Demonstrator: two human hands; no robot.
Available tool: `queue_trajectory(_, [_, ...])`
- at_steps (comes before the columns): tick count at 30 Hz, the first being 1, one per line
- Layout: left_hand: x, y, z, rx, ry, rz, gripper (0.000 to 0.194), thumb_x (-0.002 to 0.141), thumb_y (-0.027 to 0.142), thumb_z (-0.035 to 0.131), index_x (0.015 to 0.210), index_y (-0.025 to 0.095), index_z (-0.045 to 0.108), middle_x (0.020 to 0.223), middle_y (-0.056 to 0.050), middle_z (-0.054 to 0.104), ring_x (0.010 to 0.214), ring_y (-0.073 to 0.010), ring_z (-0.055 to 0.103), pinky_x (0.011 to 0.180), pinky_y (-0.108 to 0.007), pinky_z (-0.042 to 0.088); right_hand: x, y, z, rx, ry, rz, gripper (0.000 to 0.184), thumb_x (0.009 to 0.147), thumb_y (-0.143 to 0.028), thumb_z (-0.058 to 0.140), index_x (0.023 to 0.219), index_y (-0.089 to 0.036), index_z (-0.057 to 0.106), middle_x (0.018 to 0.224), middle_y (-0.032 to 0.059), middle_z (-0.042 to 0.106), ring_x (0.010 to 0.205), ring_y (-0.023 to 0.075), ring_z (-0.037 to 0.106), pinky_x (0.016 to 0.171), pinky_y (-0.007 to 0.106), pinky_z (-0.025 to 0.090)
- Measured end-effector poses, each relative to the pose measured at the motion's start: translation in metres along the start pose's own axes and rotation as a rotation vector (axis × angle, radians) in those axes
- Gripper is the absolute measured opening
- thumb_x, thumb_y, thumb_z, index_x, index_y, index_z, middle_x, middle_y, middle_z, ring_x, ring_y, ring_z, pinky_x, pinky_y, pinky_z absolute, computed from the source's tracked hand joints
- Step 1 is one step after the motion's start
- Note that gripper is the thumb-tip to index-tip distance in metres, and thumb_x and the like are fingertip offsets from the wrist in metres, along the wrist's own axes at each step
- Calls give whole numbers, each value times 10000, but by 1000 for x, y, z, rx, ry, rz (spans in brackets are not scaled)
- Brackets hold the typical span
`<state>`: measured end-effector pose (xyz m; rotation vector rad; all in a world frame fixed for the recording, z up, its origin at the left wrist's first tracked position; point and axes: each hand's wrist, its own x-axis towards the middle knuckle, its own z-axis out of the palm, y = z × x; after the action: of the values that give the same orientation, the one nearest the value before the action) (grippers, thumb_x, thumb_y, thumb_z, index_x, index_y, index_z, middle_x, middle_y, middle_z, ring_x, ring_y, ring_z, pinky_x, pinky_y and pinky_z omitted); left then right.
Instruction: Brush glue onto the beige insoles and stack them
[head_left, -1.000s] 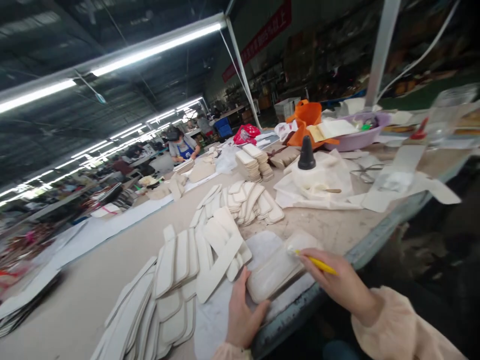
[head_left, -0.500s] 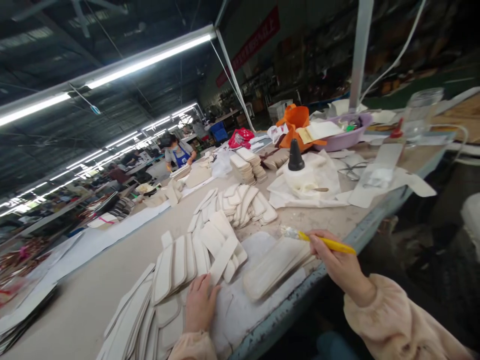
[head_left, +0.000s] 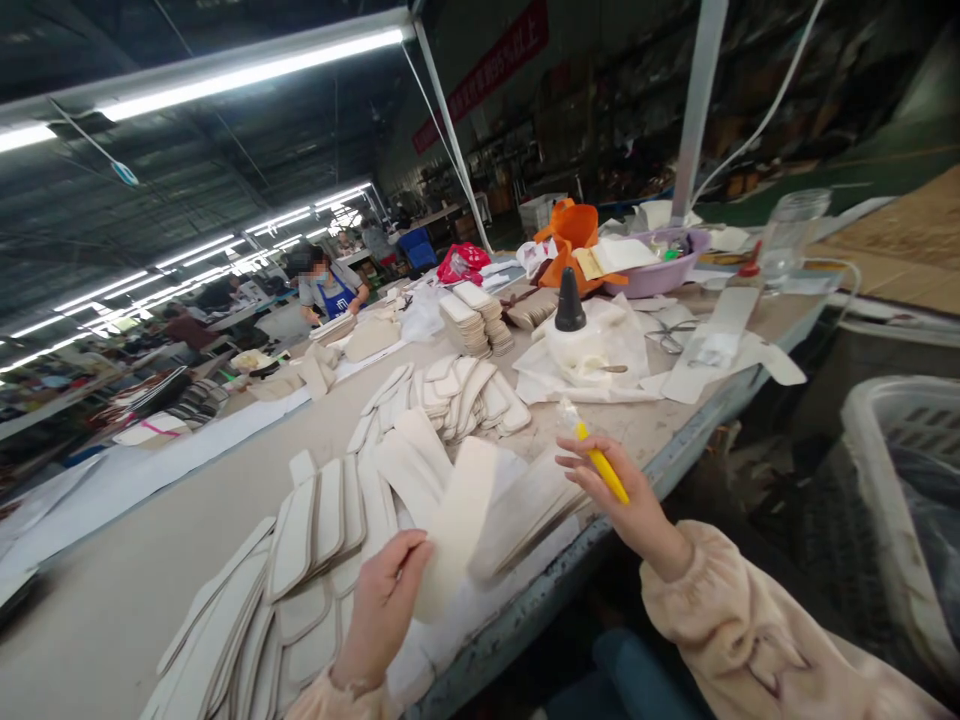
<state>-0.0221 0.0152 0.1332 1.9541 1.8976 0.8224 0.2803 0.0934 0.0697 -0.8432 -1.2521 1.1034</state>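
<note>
Pinched between my left thumb and fingers is a flat cream strip, raised over the table. My left hand has it by its near left edge. My right hand holds a yellow-handled brush with whitish bristles pointing up and away; some of its fingers are spread. Between the hands, partly behind the strip, lies a stack of long rounded pieces on white paper. Fanned rows of similar pale pieces lie left of my left hand. A white bottle with a black cone cap stands beyond the brush.
Scissors, a glass jar and a purple basin sit toward the back right. Stacked pieces stand farther back. A white plastic basket is beside the table at right. A person in a blue apron works across the table.
My left hand left the stack, reached the pieces at left and lifted a strip toward the stack. The brush rose off the stack and turned more upright in my right hand. The view shifted.
</note>
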Motion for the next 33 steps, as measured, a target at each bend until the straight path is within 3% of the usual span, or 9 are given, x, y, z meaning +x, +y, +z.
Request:
queue_trajectory(2, [4, 24, 14, -134, -120, -33, 239, 874, 386, 505, 798, 207, 642, 688, 28, 628, 642, -130, 562, 591, -219, 423, -2, -1, 4, 93, -38, 56, 296, 858, -378, 625, 1064, -281, 436, 1232, 53, 565, 929, 168, 651, 892, 377, 519])
queue_trajectory(5, [12, 38, 38, -271, -196, -82, 243, 854, 379, 531, 750, 192, 648, 643, 35, 596, 624, -120, 528, 567, -211, 396, -2, -2, 7, 146, -2, 126, 392, 786, -357, 712, 1014, -280, 403, 951, -29, 596, 737, 112, 634, 762, 293, 552])
queue_trajectory(7, [20, 38, 50, -303, -203, -104, 238, 838, 372, 550, 742, 187, 666, 648, 32, 615, 627, -119, 538, 567, -209, 401, 2, -1, 7, 191, 58, 166, 438, 734, -344, 760, 969, -279, 396, 792, -77, 540, 657, 93, 597, 674, 257, 558])
queue_trajectory(11, [39, 28, 63, -332, -176, -133, 214, 795, 373, 601, 774, 197, 721, 707, 17, 694, 674, -141, 606, 604, -226, 459, 11, 7, 7, 173, 137, 226, 484, 673, -356, 800, 885, -261, 375, 666, -102, 512, 558, 90, 560, 583, 252, 555])
queue_trajectory(14, [44, 12, 65, -323, -60, -149, 233, 808, 368, 585, 901, 213, 731, 868, -15, 740, 814, -169, 654, 745, -270, 506, 15, 18, 9, 8, 155, 210, 494, 663, -389, 796, 858, -254, 363, 596, -92, 536, 523, 130, 593, 526, 257, 518])
queue_trajectory(19, [17, -22, 67, -276, 230, -213, 318, 879, 401, 485, 985, 173, 681, 969, -80, 716, 924, -198, 647, 882, -356, 493, 18, 30, 8, -323, 129, 213, 425, 704, -451, 725, 856, -254, 381, 564, -62, 576, 525, 188, 612, 501, 294, 463])
queue_trajectory(22, [-11, -38, 75, -264, 305, -226, 294, 877, 393, 502, 967, 169, 670, 965, -87, 699, 933, -208, 635, 890, -386, 494, 20, 30, 5, -483, 143, 205, 390, 718, -468, 693, 848, -249, 399, 560, -60, 565, 522, 188, 590, 520, 304, 445])
queue_trajectory(27, [-38, -45, 91, -269, 279, -187, 312, 828, 369, 590, 1075, 183, 639, 1043, -87, 642, 937, -200, 614, 846, -368, 519, 22, 37, -2, -586, 169, 192, 385, 708, -471, 680, 863, -241, 414, 571, -62, 531, 525, 176, 550, 543, 307, 430])
queue_trajectory(33, [-36, -45, 102, -189, 112, -148, 750, 684, 327, 751, 1358, 200, 448, 1257, -114, 503, 1133, -254, 531, 982, -438, 458, 23, 45, -6, -593, 162, 217, 405, 688, -482, 695, 862, -243, 419, 586, -57, 525, 527, 179, 543, 535, 304, 419])
